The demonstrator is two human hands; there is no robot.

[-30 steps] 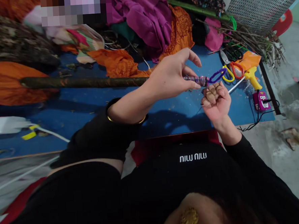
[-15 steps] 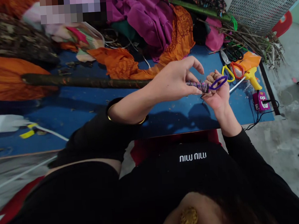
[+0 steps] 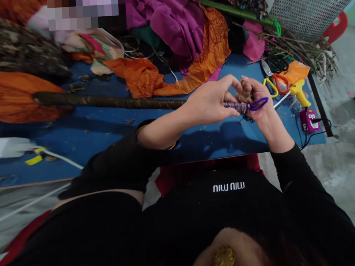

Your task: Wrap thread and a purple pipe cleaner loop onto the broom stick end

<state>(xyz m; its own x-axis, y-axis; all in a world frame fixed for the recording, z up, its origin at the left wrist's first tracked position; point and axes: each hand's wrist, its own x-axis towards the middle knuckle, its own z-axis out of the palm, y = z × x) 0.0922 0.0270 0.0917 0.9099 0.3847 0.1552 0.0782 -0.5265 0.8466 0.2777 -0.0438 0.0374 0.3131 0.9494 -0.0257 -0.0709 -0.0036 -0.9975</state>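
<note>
L hand (image 3: 213, 98) pinching stick (image 3: 112, 101); R hand (image 3: 261, 99) curling at stick-end loop (image 3: 265, 99), can't tell grip; table strip (image 3: 96, 134) running betw stick & near edge (image 3: 215, 158).

Leftward from the left hand's (image 3: 207, 103) grip, the stick (image 3: 118, 101) runs above the table (image 3: 208, 145), its far end meeting a cloth bundle (image 3: 7, 97). Just right of the grip are the loop (image 3: 259, 100) and right hand (image 3: 262, 91); farther right, the scissors (image 3: 266, 68), glue gun (image 3: 299, 92) and power socket (image 3: 310, 119). Behind it lies draped cloth (image 3: 215, 36); behind and rightward, twigs (image 3: 304, 47).
</note>
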